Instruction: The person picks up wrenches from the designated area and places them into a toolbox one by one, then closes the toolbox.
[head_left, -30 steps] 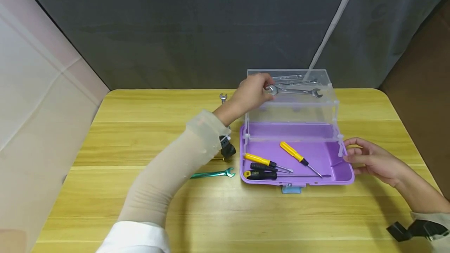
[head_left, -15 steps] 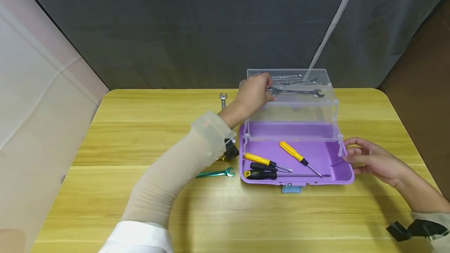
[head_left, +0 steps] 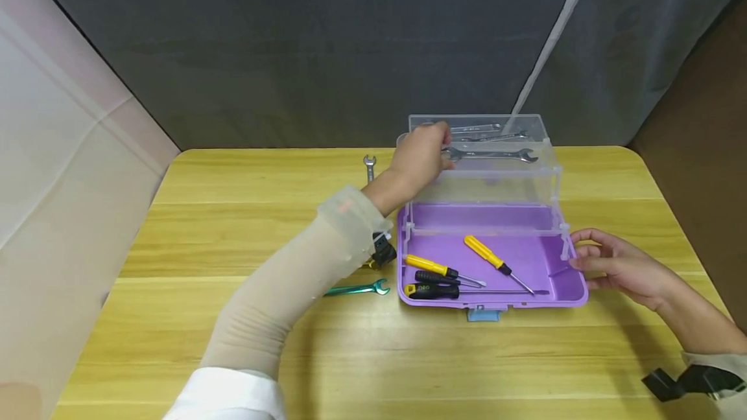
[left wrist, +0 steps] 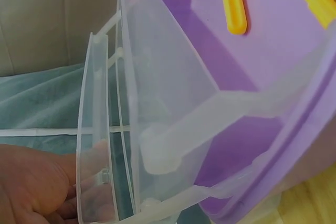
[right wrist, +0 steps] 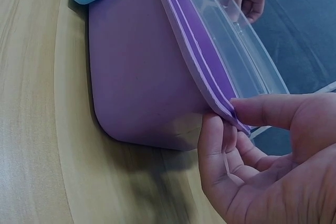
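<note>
A purple toolbox [head_left: 551, 303] stands with its clear trays [head_left: 496, 186] raised behind it. My left hand [head_left: 417, 157] reaches into the upper clear tray and holds the left end of a silver open-end wrench [head_left: 493, 155], which lies level along the tray. More wrenches [head_left: 475, 128] lie behind it in the clear compartments. In the left wrist view, part of the left hand [left wrist: 34, 182] shows through the tray wall [left wrist: 86, 103]. My right hand [right wrist: 268, 166] pinches the toolbox's right rim between thumb and fingers.
Inside the toolbox lie yellow-handled screwdrivers [head_left: 484, 251] and black-handled ones [head_left: 432, 291]. Left of it on the wooden table [head_left: 233, 232] are a green wrench [head_left: 364, 288] and a silver wrench [head_left: 370, 166], partly hidden by the left arm. A dark curtain [head_left: 292, 50] hangs behind.
The left hand has lowered the silver wrench slightly into the upper tray, then stayed nearly still. The right hand has kept its grip on the toolbox rim.
</note>
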Motion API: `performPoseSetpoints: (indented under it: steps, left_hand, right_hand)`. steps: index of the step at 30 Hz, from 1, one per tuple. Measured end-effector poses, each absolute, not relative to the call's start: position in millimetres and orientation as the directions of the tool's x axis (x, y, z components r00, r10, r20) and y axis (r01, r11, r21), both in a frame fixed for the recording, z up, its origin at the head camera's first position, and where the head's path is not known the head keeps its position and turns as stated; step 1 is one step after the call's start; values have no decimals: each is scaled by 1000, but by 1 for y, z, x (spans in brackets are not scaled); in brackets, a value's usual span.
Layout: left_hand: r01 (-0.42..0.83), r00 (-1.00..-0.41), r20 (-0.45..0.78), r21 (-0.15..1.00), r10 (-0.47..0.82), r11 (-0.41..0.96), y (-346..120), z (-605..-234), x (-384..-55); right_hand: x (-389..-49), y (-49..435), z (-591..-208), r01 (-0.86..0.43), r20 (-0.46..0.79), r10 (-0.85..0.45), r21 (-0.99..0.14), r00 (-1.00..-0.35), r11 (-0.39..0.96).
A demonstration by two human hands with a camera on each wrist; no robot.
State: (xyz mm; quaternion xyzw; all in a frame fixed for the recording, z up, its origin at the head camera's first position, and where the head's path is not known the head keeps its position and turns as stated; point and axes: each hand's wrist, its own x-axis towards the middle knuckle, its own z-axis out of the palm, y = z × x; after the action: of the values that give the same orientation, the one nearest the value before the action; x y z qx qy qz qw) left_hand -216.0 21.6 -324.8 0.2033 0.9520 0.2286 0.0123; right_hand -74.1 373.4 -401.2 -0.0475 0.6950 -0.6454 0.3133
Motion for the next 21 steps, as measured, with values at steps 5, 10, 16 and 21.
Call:
performPoseSetpoints:
  steps: [5, 10, 16, 21]
  left_hand:
    - [376, -919, 65, 441, 389, 815, 21, -324, -216]
    - [373, -919, 56, 440, 390, 817, 21, -324, -216]
    - [403, -905, 67, 449, 420, 797, 18, -321, -215]
    - [481, -874, 170, 441, 456, 757, 9, -314, -217]
  right_hand:
    - [-75, 373, -400, 335, -375, -467, -927, -800, 170]
    - [-75, 373, -400, 333, -370, -472, -929, -800, 164]
    - [-75, 374, -401, 335, -367, -480, -929, -797, 156]
    - [-76, 374, -402, 338, -366, -485, -929, -794, 148]
